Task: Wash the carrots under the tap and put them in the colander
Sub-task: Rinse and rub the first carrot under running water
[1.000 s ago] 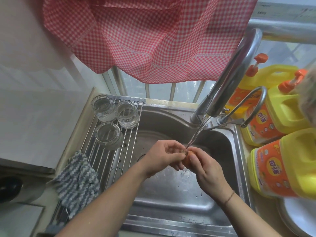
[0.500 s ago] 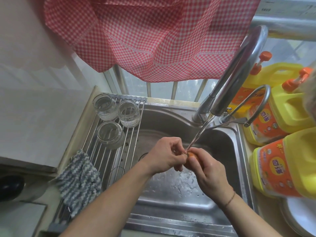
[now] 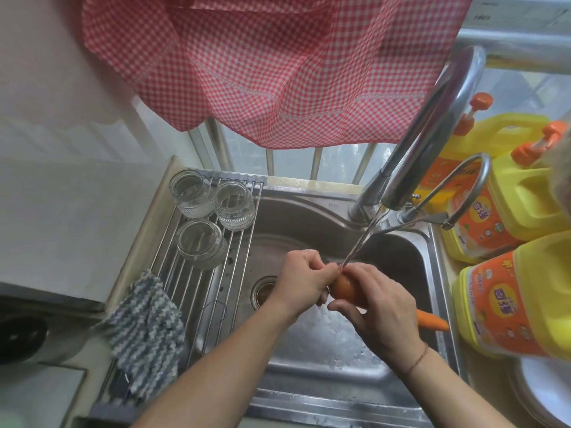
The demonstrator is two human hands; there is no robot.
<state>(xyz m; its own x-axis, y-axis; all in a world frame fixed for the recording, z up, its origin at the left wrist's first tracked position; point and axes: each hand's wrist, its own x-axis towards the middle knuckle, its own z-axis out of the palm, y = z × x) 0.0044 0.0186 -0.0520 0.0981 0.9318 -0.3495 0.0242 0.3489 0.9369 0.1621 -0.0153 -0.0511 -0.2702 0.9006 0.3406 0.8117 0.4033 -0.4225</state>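
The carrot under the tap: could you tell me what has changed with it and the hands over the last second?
The carrot has slid out further: a second ago only a sliver showed between the hands, now its thick end lies bare under the water stream and its tip pokes out past the right hand. The left hand still grips the thick end. The tap, sink and three glass jars stayed put.

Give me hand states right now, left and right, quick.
Left hand: fingers curled round the thick end of the wet orange carrot under the tap stream.
Right hand: closed round the same carrot's middle; its tip sticks out behind the hand.
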